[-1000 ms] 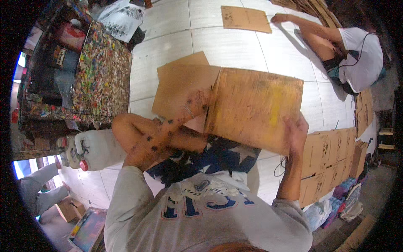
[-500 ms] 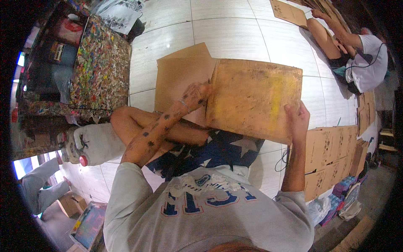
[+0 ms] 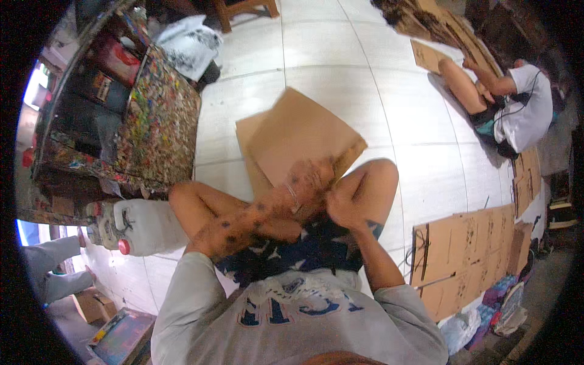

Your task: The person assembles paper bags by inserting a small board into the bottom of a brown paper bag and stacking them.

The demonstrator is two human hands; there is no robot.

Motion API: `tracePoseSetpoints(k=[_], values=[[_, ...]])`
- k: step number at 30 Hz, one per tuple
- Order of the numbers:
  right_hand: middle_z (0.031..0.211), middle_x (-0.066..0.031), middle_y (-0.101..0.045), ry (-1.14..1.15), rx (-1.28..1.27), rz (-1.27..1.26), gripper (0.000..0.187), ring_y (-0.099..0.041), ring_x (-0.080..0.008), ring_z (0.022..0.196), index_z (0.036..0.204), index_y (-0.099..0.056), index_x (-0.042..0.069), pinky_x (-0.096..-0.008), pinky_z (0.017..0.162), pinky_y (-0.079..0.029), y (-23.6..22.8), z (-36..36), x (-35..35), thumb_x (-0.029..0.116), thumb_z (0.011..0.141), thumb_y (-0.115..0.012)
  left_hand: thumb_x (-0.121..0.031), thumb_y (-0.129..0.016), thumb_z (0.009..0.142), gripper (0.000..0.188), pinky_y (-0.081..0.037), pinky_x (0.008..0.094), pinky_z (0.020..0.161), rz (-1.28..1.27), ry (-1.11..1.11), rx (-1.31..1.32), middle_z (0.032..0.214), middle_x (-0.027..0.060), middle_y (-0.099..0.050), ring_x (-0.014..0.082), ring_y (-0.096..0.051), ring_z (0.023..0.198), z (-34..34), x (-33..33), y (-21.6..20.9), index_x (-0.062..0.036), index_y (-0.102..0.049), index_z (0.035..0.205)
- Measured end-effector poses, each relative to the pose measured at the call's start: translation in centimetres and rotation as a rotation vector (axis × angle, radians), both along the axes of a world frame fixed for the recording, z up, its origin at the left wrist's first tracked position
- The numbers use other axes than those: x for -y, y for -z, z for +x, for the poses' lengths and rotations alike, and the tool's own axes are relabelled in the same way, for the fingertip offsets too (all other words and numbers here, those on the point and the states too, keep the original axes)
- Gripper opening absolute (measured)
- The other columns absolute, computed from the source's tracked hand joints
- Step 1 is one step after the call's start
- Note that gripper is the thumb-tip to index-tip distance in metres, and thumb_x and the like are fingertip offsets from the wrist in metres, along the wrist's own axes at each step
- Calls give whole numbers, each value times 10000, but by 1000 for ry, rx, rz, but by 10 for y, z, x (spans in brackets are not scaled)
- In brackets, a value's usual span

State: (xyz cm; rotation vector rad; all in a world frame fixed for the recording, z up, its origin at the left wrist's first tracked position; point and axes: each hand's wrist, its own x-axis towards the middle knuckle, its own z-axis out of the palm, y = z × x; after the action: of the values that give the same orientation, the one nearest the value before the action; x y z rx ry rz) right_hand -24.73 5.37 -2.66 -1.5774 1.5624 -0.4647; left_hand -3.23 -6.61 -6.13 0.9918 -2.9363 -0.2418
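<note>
A plain brown cardboard sheet (image 3: 304,131) lies askew in front of my crossed legs, over another cardboard sheet (image 3: 245,137) whose left side shows. A worn yellowish strip (image 3: 351,159) runs along the top sheet's right edge; whether it is a separate board, I cannot tell. My left hand (image 3: 313,177), smeared by motion, is at the near right part of the sheet, its fingers unclear. Close beside it, near the strip's lower end, my right hand (image 3: 345,208) is closed; what its fingers hold is hidden.
A paint-crusted table (image 3: 161,121) stands at left, with a white jug (image 3: 146,225) near my left knee. Flat cardboard pieces (image 3: 465,249) lie at right. Another person (image 3: 526,109) sits at far right by more cardboard. A paint-stained frame (image 3: 125,334) is at lower left.
The yellow-stained board's broad face has gone from view. My right hand has come left and inward, closing near my left hand. The top cardboard sheet now lies turned, and my right knee shows.
</note>
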Motion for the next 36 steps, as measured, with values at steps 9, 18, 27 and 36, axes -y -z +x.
tracePoseSetpoints(k=[9,18,27,36], values=[[1127,-195,-595,-9,311,-645,394,-575,-352,999,1226,-492,-27,-408,902,-434,49,22,87,125,866,-550,-203,-536,872,374,-531,401,792,134,-18,-207,1191,145,-553,295,-590,1024,-36,-52,-94,-60,-501,1216],[924,-126,-632,78,1136,-517,174,-646,-293,801,1020,-600,8,-422,712,-522,-181,94,244,130,901,-564,-231,-535,896,433,-528,391,851,-2,226,-823,1320,155,-492,295,-570,1109,-6,-115,-257,-63,-473,1291],[838,-102,-634,-276,265,-1364,123,-621,-200,727,984,-589,-16,-286,675,-520,-312,153,443,44,903,-518,-251,-575,877,346,-517,392,863,251,-117,-809,1132,163,-615,309,-602,1047,62,-130,-154,-67,-576,1171],[1048,-228,-630,-48,1082,-443,224,-657,-277,931,1092,-531,-111,-320,807,-552,-294,198,409,31,922,-494,-265,-475,897,405,-454,389,906,78,-275,-285,1220,156,-542,318,-531,1058,117,-122,177,-103,-513,1265]])
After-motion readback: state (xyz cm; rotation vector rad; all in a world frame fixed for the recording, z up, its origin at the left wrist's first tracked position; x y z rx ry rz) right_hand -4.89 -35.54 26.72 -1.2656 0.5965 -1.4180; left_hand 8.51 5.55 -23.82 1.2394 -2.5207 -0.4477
